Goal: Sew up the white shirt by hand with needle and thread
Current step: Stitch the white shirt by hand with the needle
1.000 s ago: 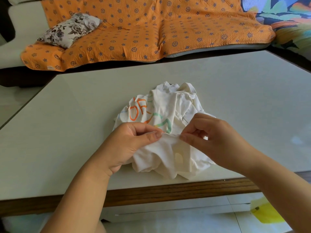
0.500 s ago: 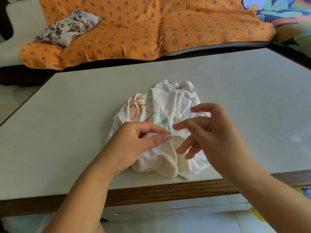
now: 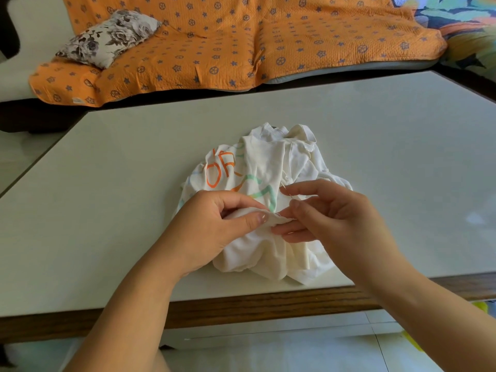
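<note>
The white shirt [image 3: 268, 162] lies crumpled on the desk [image 3: 128, 189], close to its near edge and about mid-width. The left hand [image 3: 214, 226] pinches a fold of the shirt between thumb and forefinger. Just to the right, the right hand [image 3: 330, 218] holds a thin needle [image 3: 287, 191] between thumb and forefinger, its lower fingers touching the same fold. The thread is too fine to make out.

shirt [image 3: 268, 162] blocks centre, tabletop [image 3: 107, 210] open beside
</note>
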Demonstrator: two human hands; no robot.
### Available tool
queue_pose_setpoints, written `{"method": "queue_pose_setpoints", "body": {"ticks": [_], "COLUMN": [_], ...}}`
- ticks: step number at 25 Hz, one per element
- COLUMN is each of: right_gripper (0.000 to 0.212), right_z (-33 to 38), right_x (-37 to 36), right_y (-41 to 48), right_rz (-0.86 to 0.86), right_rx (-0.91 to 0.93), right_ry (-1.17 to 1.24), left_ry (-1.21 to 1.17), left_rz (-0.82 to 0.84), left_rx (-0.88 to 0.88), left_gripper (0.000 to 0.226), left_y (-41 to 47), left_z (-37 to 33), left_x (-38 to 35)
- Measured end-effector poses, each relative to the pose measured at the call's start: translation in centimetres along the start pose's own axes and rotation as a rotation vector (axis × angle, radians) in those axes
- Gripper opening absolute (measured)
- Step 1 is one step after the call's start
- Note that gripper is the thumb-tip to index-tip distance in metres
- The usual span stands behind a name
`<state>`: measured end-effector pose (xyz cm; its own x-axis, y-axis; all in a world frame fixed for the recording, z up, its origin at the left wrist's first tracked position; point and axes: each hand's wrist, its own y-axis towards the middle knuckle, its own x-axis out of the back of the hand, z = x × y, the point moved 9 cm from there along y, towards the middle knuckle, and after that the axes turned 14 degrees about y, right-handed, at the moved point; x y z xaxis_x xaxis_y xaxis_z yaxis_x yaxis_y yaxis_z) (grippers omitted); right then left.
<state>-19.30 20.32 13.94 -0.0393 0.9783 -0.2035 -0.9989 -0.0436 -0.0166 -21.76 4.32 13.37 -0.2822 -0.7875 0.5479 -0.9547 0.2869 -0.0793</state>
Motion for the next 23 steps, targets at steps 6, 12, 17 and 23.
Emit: {"method": "queue_pose_setpoints", "body": {"ticks": [6, 12, 17, 23], "right_gripper": [0.022, 0.022, 0.023, 0.025], "right_z": [-0.09, 0.28, 0.2, -0.15], "right_x": [0.15, -0.32, -0.22, -0.32], "right_y": [-0.15, -0.56, -0.52, -0.4], "right_rz": [0.014, 0.069, 0.074, 0.099], "right_rx": [-0.027, -0.013, -0.026, -0.033], "right_ry": [-0.126, -0.242, -0.286, -0.282], "left_ry": [-0.126, -0.148, -0.12, -0.107], "left_rz": [-0.01, -0.038, -0.062, -0.052], "left_rx": [0.006, -0.015, -0.04, -0.04], "left_gripper": [0.016, 0.014, 0.015, 0.017], "left_y": [0.1, 0.14, 0.26, 0.38], "left_z": [0.39, 0.19, 0.09, 0.24], "left_x": [0.29, 0.41, 0.43, 0.34]}}
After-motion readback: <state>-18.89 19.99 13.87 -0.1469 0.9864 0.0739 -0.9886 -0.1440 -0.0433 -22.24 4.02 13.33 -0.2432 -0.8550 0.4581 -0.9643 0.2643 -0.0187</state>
